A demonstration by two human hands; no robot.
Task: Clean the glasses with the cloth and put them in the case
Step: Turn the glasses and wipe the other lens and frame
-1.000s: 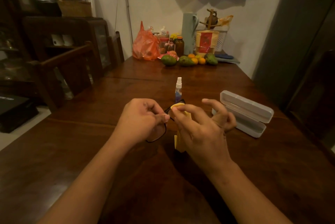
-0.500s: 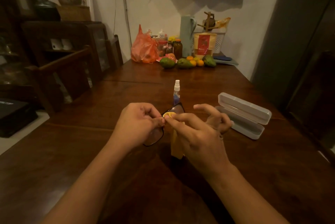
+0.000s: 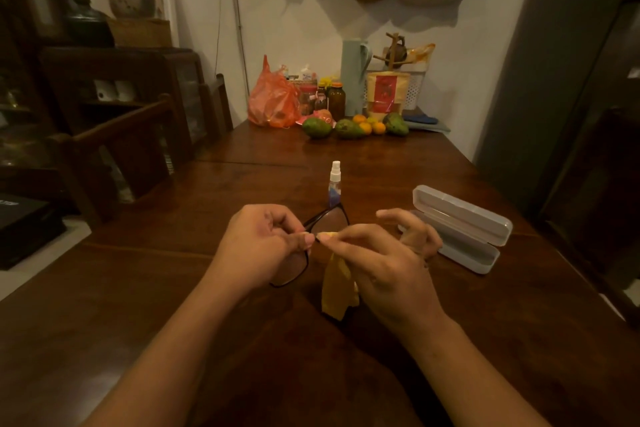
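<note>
Black-framed glasses (image 3: 329,220) are held above the dark wooden table (image 3: 173,288), tilted with one lens far and one near. My left hand (image 3: 263,243) pinches the frame near its middle. My right hand (image 3: 384,267) pinches a yellow cloth (image 3: 337,288) against the far lens, close to the bridge; the rest of the cloth hangs down beneath the fingers. A pale grey glasses case (image 3: 464,229) lies open on the table to the right of my right hand. Part of the near lens is hidden behind my left hand.
A small spray bottle (image 3: 335,182) stands just beyond the glasses. At the table's far end sit an orange plastic bag (image 3: 273,97), jars, a tall green jug (image 3: 353,77) and fruit (image 3: 349,128). Wooden chairs (image 3: 131,136) line the left side.
The cloth pinched in my right hand has slid along the far lens toward the bridge, near my left fingertips. The glasses have tilted slightly; the view has shifted a little.
</note>
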